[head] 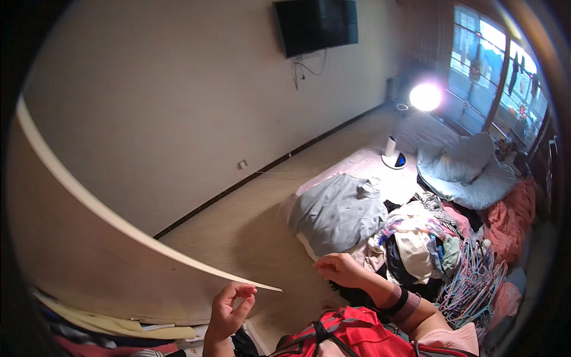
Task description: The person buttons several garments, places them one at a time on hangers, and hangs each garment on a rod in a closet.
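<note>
My left hand (232, 308) is raised with bent fingers, thumb and fingertips apart, and nothing between them. It is close to the pale edge of a panel (147, 238); I cannot tell whether they touch. My right hand (340, 269) is half curled and holds nothing that I can see, its palm side hidden. Behind it a grey garment (339, 212) lies spread on the bed. Beside that is a heap of mixed clothes (412, 250). Many-coloured clothes hangers (473, 283) lie tangled to the right of my forearm.
A lit lamp (395, 158) stands on the bed (328, 167) near a light-blue quilt (466, 172) and coral fabric (508, 223). Folded clothes (116, 325) fill a shelf at the lower left. A television (316, 27) hangs on the wall above a socket (242, 164).
</note>
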Demonstrator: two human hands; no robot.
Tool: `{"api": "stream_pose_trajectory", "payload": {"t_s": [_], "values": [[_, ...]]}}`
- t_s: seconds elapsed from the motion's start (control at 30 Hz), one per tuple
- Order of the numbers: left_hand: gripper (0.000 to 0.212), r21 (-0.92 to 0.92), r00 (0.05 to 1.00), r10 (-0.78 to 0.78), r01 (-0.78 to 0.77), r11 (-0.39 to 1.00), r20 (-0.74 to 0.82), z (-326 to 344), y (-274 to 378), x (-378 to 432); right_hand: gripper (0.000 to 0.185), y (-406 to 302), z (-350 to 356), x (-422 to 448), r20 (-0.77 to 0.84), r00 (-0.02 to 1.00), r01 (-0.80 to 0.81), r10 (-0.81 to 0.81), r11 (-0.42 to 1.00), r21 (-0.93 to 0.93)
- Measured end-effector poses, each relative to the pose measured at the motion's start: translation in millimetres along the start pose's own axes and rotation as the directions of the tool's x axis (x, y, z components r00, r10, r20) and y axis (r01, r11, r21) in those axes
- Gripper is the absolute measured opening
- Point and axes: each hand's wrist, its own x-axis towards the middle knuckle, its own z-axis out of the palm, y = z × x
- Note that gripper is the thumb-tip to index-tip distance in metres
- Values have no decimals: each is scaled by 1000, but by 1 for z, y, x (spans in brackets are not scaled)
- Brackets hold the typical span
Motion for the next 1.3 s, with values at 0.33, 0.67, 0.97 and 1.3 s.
{"api": "stream_pose_trajectory", "payload": {"t_s": [0.33, 0.67, 0.97, 1.3], "values": [[20, 43, 974, -100, 93, 995, 205, 35, -33, 67, 20, 38, -29, -14, -186, 973, -113, 140, 982, 151], [20, -17, 954, -93, 102, 995, 286, 33, -65, 109, 18, 29, -59, -21, -368, 904, -133, 217, 961, 241], [21, -43, 922, -157, 184, 982, 354, 51, -85, 143, 18, 48, -74, -15, -366, 877, -192, 312, 924, 330], [18, -46, 915, -239, 268, 962, 326, 85, -97, 221, 23, 97, -149, 52, -337, 854, -242, 397, 876, 418]]}}
